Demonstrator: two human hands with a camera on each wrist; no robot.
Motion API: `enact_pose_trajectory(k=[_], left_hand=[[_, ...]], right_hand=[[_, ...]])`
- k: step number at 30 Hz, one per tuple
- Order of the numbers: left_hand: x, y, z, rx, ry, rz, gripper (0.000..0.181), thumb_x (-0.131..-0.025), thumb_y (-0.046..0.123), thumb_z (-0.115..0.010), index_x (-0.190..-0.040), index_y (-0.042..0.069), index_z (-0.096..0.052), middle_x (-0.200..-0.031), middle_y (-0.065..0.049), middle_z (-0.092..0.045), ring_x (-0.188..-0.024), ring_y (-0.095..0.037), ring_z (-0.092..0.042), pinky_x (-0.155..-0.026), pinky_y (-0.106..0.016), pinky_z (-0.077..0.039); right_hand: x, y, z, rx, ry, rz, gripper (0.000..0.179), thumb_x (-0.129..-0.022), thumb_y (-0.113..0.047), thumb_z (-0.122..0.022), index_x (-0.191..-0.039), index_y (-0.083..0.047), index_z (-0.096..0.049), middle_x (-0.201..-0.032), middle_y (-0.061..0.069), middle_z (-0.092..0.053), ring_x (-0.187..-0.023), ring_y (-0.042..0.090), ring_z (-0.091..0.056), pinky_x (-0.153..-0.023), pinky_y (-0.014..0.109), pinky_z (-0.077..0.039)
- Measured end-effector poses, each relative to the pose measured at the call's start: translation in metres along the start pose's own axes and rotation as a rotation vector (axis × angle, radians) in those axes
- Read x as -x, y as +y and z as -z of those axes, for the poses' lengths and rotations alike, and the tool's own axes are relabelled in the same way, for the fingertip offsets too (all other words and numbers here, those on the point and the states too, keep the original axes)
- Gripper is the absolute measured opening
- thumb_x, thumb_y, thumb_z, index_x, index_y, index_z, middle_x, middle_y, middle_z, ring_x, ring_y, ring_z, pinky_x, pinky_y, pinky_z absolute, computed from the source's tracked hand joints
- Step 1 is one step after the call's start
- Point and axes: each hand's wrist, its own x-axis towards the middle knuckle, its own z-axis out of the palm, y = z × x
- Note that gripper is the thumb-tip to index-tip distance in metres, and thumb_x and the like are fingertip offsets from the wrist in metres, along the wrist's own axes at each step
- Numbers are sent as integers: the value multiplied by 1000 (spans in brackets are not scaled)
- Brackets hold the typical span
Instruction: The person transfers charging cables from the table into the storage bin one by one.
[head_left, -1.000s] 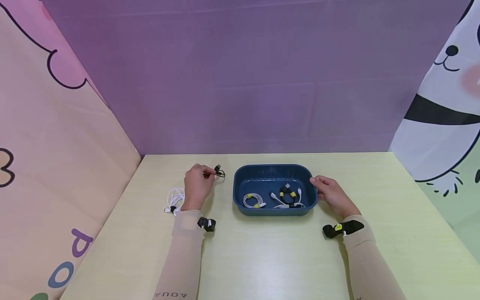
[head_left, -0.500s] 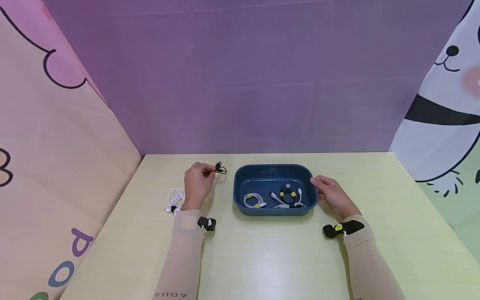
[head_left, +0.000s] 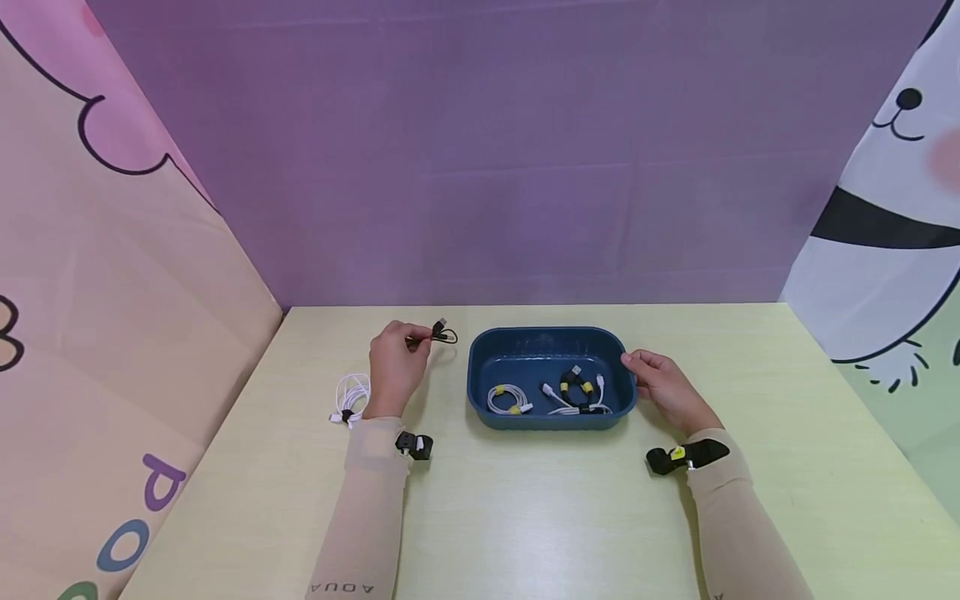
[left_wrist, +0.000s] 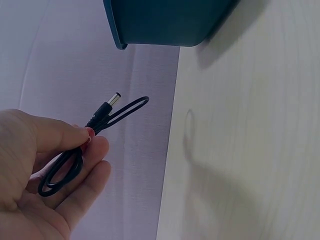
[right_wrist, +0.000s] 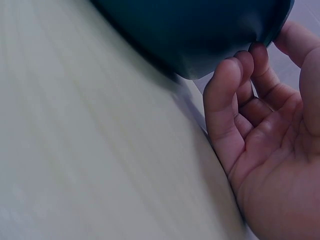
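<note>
Between the thumb and fingers of my left hand (head_left: 397,371) a coiled black power cable (left_wrist: 102,120) is pinched at its red tie (left_wrist: 89,134). The cable's barrel plug (left_wrist: 114,99) and a loop stick out past the fingertips, above the table. To the right stands a dark blue plastic bin (head_left: 547,421). My right hand (head_left: 663,387) grips the bin's right rim, thumb on top and fingers against the outer wall. Inside the bin lie a coiled white cable (head_left: 501,407) with yellow ties, a black cable (head_left: 564,390) with yellow ties and another white cable (head_left: 557,411).
A coiled white cable (head_left: 352,392) with a black tie lies on the pale wooden table (head_left: 517,517), left of my left wrist. A purple cloth (head_left: 487,167) rises behind the table's back edge. Printed cloths (head_left: 135,292) hang at both sides.
My left hand has lifted the black power cable slightly, and the cable's free end has shifted a little to the right. The right hand and the bin hold still.
</note>
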Motion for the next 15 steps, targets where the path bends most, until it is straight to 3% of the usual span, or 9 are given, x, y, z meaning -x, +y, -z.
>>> enact_pose_trajectory(k=[15], left_hand=[[-1, 3, 1, 9, 23, -18, 10, -90, 2, -72, -96, 1, -79, -99, -15, -71, -87, -27, -75, -80, -37, -61]], right_hand=[[3, -6, -1, 7, 7, -9, 30, -105, -37, -56, -97, -9, -61, -86, -8, -58, -79, 6, -59, -73, 19, -54]])
